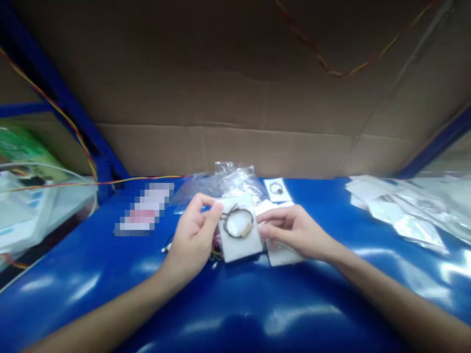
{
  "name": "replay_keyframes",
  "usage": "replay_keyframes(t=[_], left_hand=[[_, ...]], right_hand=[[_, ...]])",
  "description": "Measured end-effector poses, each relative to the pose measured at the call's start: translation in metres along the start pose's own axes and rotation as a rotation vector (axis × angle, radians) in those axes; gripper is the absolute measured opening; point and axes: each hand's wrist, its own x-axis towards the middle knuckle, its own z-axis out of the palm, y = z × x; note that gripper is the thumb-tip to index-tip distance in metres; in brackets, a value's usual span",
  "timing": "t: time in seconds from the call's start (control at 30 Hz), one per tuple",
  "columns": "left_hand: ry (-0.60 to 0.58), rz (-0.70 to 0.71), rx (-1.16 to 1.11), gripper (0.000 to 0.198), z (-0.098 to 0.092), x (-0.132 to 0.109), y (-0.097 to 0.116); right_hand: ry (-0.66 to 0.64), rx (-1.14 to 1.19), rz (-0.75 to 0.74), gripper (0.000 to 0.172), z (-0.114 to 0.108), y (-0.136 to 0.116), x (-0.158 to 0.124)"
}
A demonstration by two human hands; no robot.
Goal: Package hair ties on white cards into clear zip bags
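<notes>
My left hand (193, 238) grips the left edge of a white card (241, 250), thumb on its face. A dark cord bracelet (228, 230) with a tan piece at its lower right lies on that card. My right hand (294, 230) is at the card's right edge, fingers bent together; whether they pinch the card or something behind it is hidden. Under the right hand rests another white card (283, 256). Several thin cords (217, 252) show partly behind the left hand and the held card.
Clear plastic bags (235, 179) lie behind the hands, near a small card with a dark ring-shaped item (275, 189). White packets (390, 206) spread at the right. A blurred-out flat object (145, 211) is at the left. Cardboard (235, 98) walls the back of the blue table (235, 314).
</notes>
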Motion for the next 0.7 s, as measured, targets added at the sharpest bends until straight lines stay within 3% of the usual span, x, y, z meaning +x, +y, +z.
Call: replay_keyframes(t=[0.2,0.3,0.4,0.53,0.63,0.7], left_hand=[[-0.011,0.009,0.030,0.031,-0.001,0.000,0.000],[-0.064,-0.005,0.019,0.047,-0.002,0.002,-0.003],[-0.129,0.035,0.049,0.053,-0.002,0.000,-0.004],[-0.209,0.211,0.410,0.040,-0.004,-0.007,-0.001],[-0.258,0.372,0.685,0.030,-0.004,-0.010,0.000],[-0.290,0.474,0.754,0.025,-0.003,-0.010,-0.001]], right_hand=[[-0.071,-0.009,0.015,0.028,0.000,-0.001,0.000],[0.091,-0.063,-0.026,0.034,-0.013,0.001,0.007],[0.394,-0.109,-0.123,0.045,-0.039,0.007,0.016],[0.619,-0.350,-0.091,0.057,-0.074,0.021,0.027],[0.632,-0.461,-0.064,0.053,-0.090,0.035,0.032],[0.621,-0.547,-0.044,0.045,-0.096,0.043,0.035]])
